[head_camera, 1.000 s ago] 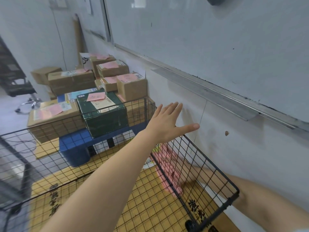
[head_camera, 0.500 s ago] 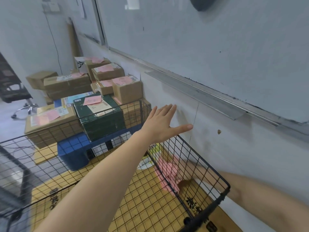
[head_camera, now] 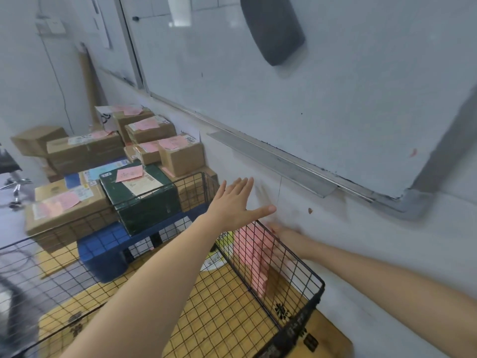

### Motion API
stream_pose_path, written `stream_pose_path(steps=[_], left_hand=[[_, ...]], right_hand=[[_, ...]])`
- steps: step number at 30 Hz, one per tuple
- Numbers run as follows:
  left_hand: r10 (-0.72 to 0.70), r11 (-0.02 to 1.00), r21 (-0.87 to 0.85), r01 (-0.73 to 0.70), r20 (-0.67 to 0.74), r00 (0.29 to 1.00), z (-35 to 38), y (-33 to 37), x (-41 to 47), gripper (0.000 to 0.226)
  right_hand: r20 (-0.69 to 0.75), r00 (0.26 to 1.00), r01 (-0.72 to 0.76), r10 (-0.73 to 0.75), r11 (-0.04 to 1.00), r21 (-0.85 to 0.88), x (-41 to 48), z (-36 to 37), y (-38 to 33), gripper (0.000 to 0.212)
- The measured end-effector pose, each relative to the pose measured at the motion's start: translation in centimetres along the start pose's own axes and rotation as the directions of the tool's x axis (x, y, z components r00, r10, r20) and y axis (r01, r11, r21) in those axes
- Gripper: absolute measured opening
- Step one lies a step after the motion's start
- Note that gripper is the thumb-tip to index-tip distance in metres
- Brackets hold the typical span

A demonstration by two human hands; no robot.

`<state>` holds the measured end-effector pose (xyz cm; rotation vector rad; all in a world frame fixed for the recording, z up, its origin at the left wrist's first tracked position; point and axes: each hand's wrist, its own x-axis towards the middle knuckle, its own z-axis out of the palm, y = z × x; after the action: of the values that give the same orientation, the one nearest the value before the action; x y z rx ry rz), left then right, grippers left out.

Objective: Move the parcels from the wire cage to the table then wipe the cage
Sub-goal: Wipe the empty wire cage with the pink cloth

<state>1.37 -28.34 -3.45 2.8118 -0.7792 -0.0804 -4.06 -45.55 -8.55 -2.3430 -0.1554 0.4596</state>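
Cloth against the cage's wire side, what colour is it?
The cloth is pink, seen in the head view.

Left arm stretched out ahead, left hand [head_camera: 236,202] flat, fingers straight, thumb splayed. Low down, right hand [head_camera: 281,241] reaches forward, blurred; grip unreadable.

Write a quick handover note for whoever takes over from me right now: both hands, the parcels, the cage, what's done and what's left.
Left hand: open, fingers spread, in the air over the far rim of the wire cage, holding nothing.
Right hand: outside the cage beside the wall, on the pink cloth against that side panel; grip too blurred to tell.
Parcels: stacked on the blue table beyond the cage; none visible inside it.
Done: parcels appear moved; wiping under way.
Left: probably the other panels, though which are already wiped cannot be told.
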Motion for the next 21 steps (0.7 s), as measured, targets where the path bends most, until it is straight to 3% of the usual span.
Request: stream_pose_path(steps=[2, 4, 7, 13, 14, 17, 19, 21], left_hand=[[-0.005, 1.000, 0.000, 0.005, 0.006, 1.000, 0.0, 0.1, 0.0, 0.104], [-0.021, 1.000, -0.008, 0.022, 0.009, 1.000, 0.0, 0.2, -0.1, 0.100], [-0.076, 0.996, -0.039, 0.075, -0.019, 0.997, 0.0, 0.0, -0.3, 0.088], [-0.147, 0.989, -0.030, 0.145, -0.074, 0.986, -1.2, -1.3, -0.8, 0.080], [-0.148, 0.989, -0.025, 0.146, -0.078, 0.986, -1.5, -1.5, -1.0, 0.080], [-0.144, 0.990, -0.015, 0.143, -0.085, 0.986, -2.1, -2.0, -1.4, 0.081], [-0.147, 0.989, -0.011, 0.147, -0.094, 0.985, -2.6, -2.4, -1.8, 0.082], [-0.155, 0.988, -0.008, 0.155, -0.103, 0.983, -3.1, -3.0, -2.3, 0.081]], right_hand=[[-0.030, 1.000, 0.005, -0.006, 1.000, -0.020, -1.0, -1.2, -1.8, 0.038], [-0.061, 0.991, 0.112, -0.115, 0.992, -0.059, -2.0, -2.1, -3.2, 0.050], [-0.135, 0.983, 0.115, -0.120, 0.992, -0.049, -3.2, -3.0, -2.8, 0.040], [-0.328, 0.933, 0.141, -0.150, 0.989, -0.050, -5.4, -4.9, -4.1, 0.041], [-0.332, 0.928, 0.165, -0.172, 0.985, -0.048, -5.7, -5.2, -4.7, 0.050], [-0.330, 0.916, 0.255, -0.228, 0.966, 0.041, -6.9, -5.1, -7.0, 0.073], [-0.318, 0.918, 0.297, -0.235, 0.941, 0.162, -6.7, -4.6, -7.7, 0.077], [-0.332, 0.919, 0.281, -0.215, 0.945, 0.166, -6.5, -4.2, -8.2, 0.070]])
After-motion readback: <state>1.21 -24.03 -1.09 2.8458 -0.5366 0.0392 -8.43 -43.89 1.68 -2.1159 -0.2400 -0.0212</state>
